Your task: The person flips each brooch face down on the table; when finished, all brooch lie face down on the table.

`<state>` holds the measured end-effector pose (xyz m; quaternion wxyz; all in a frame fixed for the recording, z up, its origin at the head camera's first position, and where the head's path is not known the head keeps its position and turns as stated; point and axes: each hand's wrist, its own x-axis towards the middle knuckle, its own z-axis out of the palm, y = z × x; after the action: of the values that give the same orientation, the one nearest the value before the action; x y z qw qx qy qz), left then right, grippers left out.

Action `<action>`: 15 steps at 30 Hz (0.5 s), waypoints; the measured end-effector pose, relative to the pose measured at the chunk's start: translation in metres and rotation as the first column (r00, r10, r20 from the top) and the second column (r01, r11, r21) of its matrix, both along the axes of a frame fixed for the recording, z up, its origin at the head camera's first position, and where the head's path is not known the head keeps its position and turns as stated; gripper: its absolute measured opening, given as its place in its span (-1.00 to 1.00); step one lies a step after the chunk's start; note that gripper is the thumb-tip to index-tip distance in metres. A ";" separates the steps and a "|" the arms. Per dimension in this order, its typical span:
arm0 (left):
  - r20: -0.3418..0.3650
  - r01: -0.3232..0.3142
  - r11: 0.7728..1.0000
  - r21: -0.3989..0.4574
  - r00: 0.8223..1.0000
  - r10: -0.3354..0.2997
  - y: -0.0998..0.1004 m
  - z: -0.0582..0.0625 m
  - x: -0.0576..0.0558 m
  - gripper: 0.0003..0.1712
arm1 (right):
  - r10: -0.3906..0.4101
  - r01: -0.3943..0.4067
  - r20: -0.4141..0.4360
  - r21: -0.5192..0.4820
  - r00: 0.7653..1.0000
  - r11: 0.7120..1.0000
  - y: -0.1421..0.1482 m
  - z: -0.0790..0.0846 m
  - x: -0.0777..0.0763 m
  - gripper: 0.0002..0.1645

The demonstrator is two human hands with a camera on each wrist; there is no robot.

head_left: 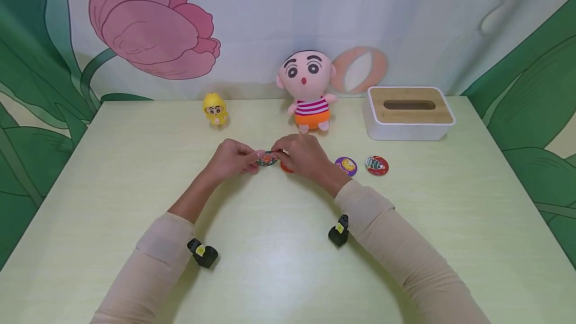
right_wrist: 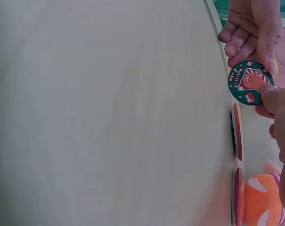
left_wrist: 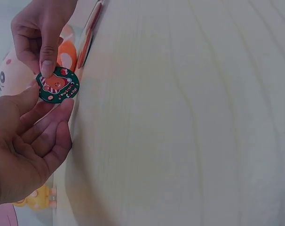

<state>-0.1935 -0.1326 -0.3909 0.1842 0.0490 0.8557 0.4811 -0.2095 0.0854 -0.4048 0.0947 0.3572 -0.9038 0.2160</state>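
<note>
Both hands are on it: the left hand pinches the green badge from 9 o'clock, thumb over its rim, fingers behind, and the right hand nips it from 3 o'clock, thumb flat on its face. Narrow grips, both of them, just a badge's thickness between thumb and fingers! And what a badge: round, dark green, a brown bear in a red-and-white striped hat, "Merry Christmas" curving beside it, its face tipped toward the wrist cameras. Just beside it, between 3 and 4 o'clock, a red badge peeps out under the right hand. Farther along at 3 o'clock lie the purple badge, then the tree badge, flat on the table. Round the dial from the green badge: yellow figure at 10, doll at 1, tissue box between 2 and 3.
</note>
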 end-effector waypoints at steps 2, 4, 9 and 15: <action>0.008 -0.003 1.000 0.007 1.000 0.003 0.000 0.001 0.000 -0.61 | 0.010 -0.010 0.002 -0.001 1.000 1.000 0.001 0.001 0.000 -0.84; 0.012 -0.001 1.000 0.009 1.000 0.001 0.000 0.001 0.000 -0.62 | 0.022 -0.022 0.005 0.004 1.000 1.000 0.002 0.002 0.000 -0.85; 0.042 0.007 1.000 0.018 0.999 -0.008 -0.001 0.002 0.000 -0.59 | 0.028 -0.029 0.083 0.010 0.996 1.000 0.003 0.007 0.000 -0.83; 0.084 0.041 0.999 0.025 0.996 -0.043 -0.002 0.002 -0.001 -0.57 | 0.004 -0.003 0.260 -0.005 0.966 1.000 0.003 0.014 0.001 -0.81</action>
<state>-0.1946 -0.1347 -0.3889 0.2299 0.0487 0.8402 0.4888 -0.2084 0.0884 -0.3905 -0.0241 0.3270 -0.9073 0.2634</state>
